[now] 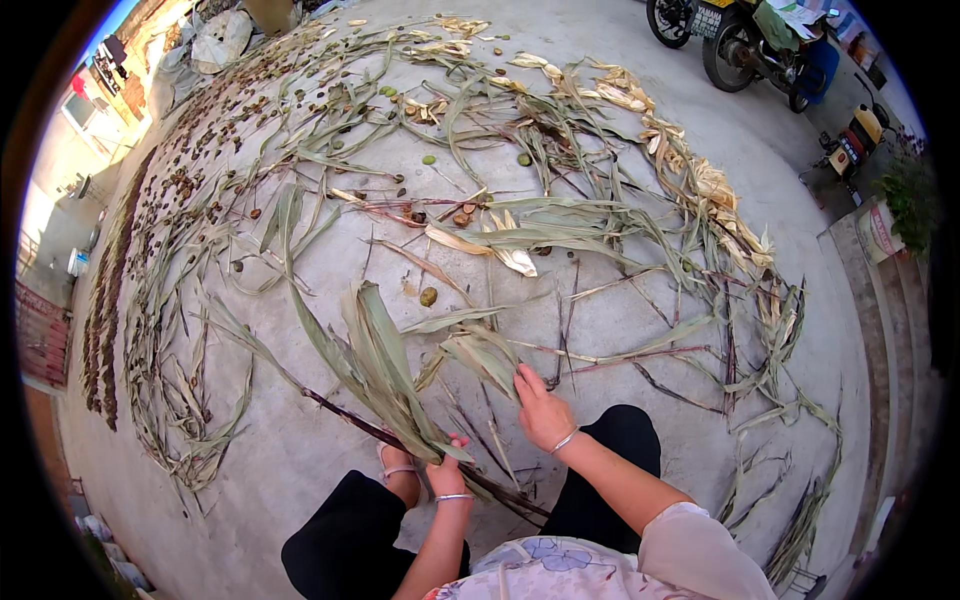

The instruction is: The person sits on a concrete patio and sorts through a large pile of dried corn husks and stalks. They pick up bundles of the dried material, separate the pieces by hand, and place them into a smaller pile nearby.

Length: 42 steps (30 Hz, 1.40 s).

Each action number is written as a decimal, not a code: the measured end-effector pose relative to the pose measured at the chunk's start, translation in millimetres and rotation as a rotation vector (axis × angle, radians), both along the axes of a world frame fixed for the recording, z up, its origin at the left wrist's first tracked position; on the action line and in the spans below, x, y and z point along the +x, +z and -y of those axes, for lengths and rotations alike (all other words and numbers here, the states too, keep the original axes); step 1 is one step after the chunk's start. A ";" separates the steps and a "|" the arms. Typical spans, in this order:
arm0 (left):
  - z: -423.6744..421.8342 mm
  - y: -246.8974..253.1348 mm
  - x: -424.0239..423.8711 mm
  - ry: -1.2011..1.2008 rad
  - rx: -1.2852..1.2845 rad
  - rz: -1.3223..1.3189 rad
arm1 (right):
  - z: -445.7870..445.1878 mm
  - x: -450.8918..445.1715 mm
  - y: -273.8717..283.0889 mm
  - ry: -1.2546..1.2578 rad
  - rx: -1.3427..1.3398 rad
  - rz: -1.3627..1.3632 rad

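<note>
My left hand (448,469) is closed round a bundle of long dried corn leaves and stalks (386,360), whose leaves fan out forward and whose dark stalks run back between my knees. To its right, my right hand (541,409) has its fingers curled on the end of a folded dried corn leaf (480,356); its fingertips are partly hidden. A brownish-green round fruit (428,297) lies on the concrete floor beyond the leaves. Pale corn husks (514,251) and thin loose stalks (577,322) are spread ahead of both hands.
More corn leaves lie in an arc at left (157,337). Small dark and green pieces (187,180) cover the upper left floor. Tan husks (712,187) line the right side. A motorcycle (750,56), a smaller ride-on vehicle (855,142), a potted plant (904,202) and steps (885,352) stand beyond.
</note>
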<state>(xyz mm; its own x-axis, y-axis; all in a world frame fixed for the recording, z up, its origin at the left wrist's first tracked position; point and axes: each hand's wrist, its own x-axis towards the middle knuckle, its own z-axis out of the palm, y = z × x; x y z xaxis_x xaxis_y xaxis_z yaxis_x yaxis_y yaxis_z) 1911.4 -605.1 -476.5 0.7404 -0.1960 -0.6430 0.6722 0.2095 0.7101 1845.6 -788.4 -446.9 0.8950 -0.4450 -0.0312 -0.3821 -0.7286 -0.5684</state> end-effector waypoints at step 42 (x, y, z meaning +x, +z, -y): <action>-69.9 -14.8 21.3 0.235 0.093 -0.018 | 39.5 234.2 -181.7 0.226 -0.256 -0.465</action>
